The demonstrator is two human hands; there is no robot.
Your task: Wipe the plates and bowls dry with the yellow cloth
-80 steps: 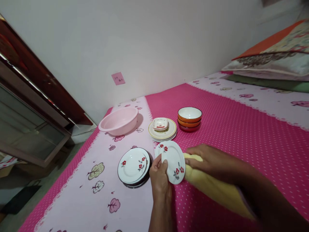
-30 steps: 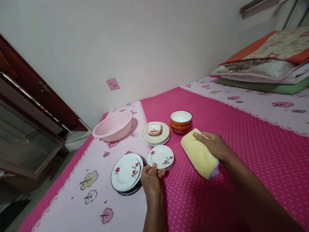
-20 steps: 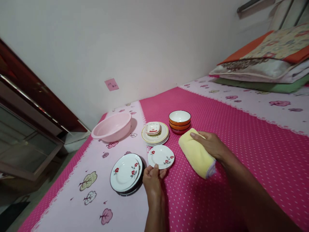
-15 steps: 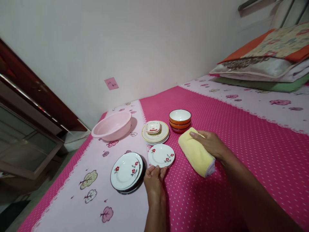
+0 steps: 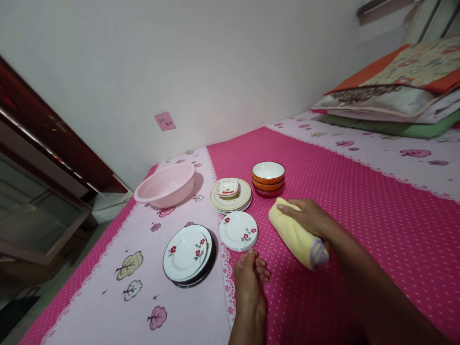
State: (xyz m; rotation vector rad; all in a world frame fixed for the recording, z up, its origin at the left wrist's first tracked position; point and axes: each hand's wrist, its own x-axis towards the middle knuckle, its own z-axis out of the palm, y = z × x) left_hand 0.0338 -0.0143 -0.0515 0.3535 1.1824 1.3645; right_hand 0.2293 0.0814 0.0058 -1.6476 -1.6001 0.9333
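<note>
Just below a small stack of white plates with red flowers (image 5: 238,230), my left hand (image 5: 250,275) is empty, its fingers loosely curled and apart, off the plates. My right hand (image 5: 309,218) grips a rolled yellow cloth (image 5: 296,235) with a purple edge, held above the pink bedding. Left of my left hand lies a stack of larger dark-rimmed plates (image 5: 187,256), a flowered white plate on top. Behind the small plates are yellow-rimmed plates (image 5: 244,194) bearing small square dishes (image 5: 227,187). Stacked orange and red bowls (image 5: 268,179) stand beyond the cloth.
A pink plastic basin (image 5: 167,187) stands at the back left, near the wall. Folded bedding and pillows (image 5: 388,98) are piled at the right. The bed's left edge drops to the floor by a glass-panelled door (image 5: 53,211). A pink note (image 5: 165,121) is on the wall.
My left hand has let go of the small flowered plate, which rests on its stack, and has drawn back to the right. My right hand, with the cloth, has shifted slightly right and down.
</note>
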